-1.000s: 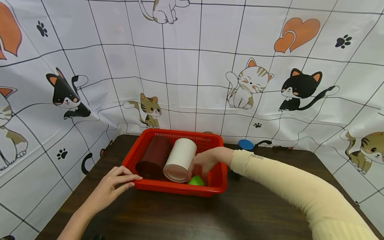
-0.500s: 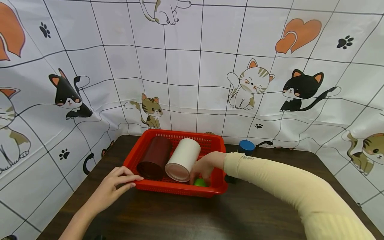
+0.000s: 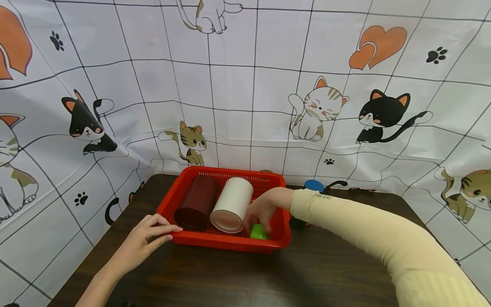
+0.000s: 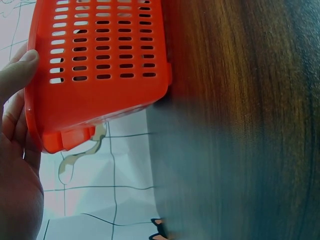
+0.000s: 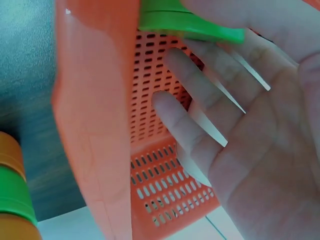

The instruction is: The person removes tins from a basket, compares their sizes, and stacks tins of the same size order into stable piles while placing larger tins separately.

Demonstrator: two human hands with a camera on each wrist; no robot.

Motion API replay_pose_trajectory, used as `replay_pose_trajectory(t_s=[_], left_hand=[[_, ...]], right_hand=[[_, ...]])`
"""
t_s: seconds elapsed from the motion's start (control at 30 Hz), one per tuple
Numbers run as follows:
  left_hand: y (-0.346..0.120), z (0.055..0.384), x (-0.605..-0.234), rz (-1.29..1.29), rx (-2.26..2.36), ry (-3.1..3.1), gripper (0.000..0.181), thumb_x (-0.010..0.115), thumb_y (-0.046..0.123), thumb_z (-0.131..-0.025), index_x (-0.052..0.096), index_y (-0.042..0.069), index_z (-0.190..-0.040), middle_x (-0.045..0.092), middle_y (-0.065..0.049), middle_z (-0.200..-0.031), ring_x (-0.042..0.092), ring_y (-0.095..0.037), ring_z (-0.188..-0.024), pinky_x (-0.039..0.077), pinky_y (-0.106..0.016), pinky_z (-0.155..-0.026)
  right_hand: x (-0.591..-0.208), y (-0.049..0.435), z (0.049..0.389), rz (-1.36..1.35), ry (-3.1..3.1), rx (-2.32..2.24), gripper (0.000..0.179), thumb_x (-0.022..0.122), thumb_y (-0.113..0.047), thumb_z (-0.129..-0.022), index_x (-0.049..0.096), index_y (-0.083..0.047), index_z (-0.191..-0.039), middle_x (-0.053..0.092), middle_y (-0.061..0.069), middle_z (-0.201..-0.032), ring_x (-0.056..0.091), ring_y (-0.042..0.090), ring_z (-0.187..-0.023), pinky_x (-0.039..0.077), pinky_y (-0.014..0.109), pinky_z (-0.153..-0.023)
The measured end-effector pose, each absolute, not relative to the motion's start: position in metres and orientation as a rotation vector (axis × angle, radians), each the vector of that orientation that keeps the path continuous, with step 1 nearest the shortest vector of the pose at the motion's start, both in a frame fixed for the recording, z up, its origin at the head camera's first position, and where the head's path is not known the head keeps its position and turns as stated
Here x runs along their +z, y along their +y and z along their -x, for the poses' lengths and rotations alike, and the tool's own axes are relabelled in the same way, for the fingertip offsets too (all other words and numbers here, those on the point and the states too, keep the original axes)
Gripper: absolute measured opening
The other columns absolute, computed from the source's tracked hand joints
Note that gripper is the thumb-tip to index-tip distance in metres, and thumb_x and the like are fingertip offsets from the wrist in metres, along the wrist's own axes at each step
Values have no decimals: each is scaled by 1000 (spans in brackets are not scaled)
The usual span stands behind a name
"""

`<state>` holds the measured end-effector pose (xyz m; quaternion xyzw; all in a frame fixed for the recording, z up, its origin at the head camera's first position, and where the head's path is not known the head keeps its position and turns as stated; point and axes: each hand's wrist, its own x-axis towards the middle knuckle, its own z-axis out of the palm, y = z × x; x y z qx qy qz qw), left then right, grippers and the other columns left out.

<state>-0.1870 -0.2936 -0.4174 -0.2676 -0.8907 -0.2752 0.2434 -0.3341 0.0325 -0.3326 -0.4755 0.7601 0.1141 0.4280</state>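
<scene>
A red plastic basket [image 3: 230, 245] stands on the dark wood table. My left hand [image 3: 143, 236] grips its front left corner; in the left wrist view the thumb [image 4: 22, 67] lies over the rim, with fingers behind it. Inside lie a dark maroon cylinder [image 3: 199, 198] and, right of it, a cream white cylinder [image 3: 234, 202], side by side. My right hand [image 3: 264, 207] reaches into the basket's right part and pinches a small bright green rounded piece [image 3: 259, 232]. In the right wrist view the green piece [image 5: 185, 22] shows a ledge; its kind is unclear. The other fingers spread loosely below it.
Behind the right forearm stands something with a blue round top [image 3: 314, 185]. A stack of orange and green rounds [image 5: 17, 192] sits outside the basket in the right wrist view. A white sheet printed with cats [image 3: 230, 85] hangs behind the table [image 3: 230, 277].
My right hand and the green piece have moved slightly right inside the basket. The white cylinder has shifted slightly and back. My left hand stays on the corner.
</scene>
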Motion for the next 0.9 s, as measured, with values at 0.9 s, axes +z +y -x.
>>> replay_pose_trajectory(t_s=[0.9], left_hand=[[-292, 187, -417, 766, -763, -2404, 45, 80, 1, -76, 75, 31, -109, 57, 18, -96, 42, 2, -93, 34, -15, -73]], right_hand=[[-310, 57, 333, 1141, 2240, 140, 54, 82, -11, -79, 63, -29, -127, 58, -9, -124, 47, 15, -118, 49, 35, -96]])
